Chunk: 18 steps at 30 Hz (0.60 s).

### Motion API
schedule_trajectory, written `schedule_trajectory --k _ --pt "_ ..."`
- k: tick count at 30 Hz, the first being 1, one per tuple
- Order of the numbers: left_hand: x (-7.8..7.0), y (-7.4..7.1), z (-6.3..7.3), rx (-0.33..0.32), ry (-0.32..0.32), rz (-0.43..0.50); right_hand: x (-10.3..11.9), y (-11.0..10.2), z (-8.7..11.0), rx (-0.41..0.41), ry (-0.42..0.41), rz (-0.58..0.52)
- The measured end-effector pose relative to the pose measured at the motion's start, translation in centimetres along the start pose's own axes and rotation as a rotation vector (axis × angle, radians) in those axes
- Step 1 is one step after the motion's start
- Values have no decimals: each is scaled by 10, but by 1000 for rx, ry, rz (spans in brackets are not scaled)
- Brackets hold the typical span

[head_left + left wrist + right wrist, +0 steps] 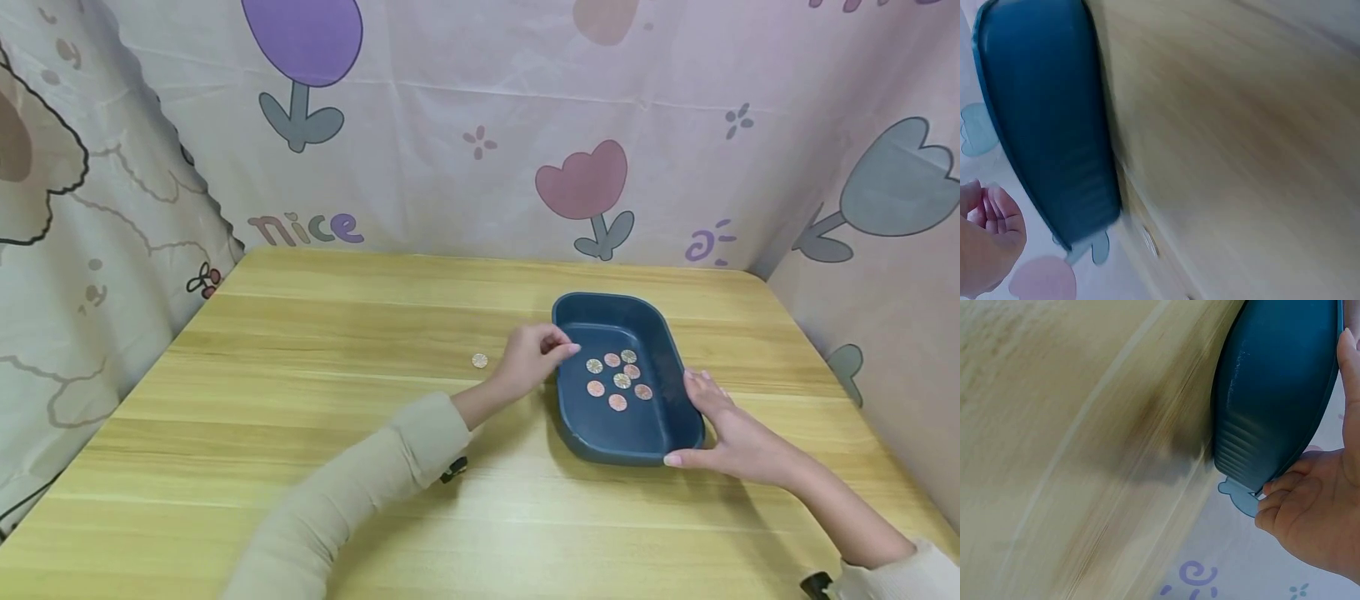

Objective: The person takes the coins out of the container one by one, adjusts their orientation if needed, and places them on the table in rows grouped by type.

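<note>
A dark blue rounded-corner tray point(645, 437) stands on the wooden table, with several copper and gold-coloured coins point(617, 402) scattered over its floor. My left hand point(531, 357) reaches over the tray's left rim, thumb and forefinger brought close together; I cannot tell whether a coin is between them. One pale gold coin point(480, 361) lies on the table left of that hand. On the other side, my right hand point(738, 442) holds the tray, its fingers at the right rim and its thumb at the near right corner. The right wrist view shows this hand point(1316, 512) against the tray's outer wall point(1272, 394).
The wooden table point(300, 367) extends to both sides of the tray. Printed curtains point(435, 183) hang behind it and along both sides. A small black object point(453, 469) shows beneath the left sleeve.
</note>
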<state>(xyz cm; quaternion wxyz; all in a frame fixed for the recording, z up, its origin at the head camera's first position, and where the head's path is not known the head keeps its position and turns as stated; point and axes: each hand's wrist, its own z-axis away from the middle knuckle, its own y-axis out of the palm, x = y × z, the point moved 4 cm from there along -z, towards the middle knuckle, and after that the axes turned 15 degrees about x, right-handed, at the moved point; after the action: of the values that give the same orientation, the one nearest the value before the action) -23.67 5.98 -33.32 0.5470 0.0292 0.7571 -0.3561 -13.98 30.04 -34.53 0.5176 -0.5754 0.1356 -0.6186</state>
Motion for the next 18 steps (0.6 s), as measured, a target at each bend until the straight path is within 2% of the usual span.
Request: schedule_trajectory --k 3,6,10,13,15,18 --pt "-5 14 -6 21 0 -3 0 0 -1 2 0 -5" --pt "-10 28 -14 55 2 -48 -1 0 -1 5 3 -11" --pt "-14 46 -24 139 -21 -115 -1 0 -1 7 -6 -8" --pt "-17 55 -32 186 -64 -123 -1 0 -1 7 -15 -7" --pt "-19 60 -38 195 -82 -119 -2 0 -1 5 -22 -8" --pt "-21 66 -44 212 -90 -165 -3 0 -1 6 -28 -10"
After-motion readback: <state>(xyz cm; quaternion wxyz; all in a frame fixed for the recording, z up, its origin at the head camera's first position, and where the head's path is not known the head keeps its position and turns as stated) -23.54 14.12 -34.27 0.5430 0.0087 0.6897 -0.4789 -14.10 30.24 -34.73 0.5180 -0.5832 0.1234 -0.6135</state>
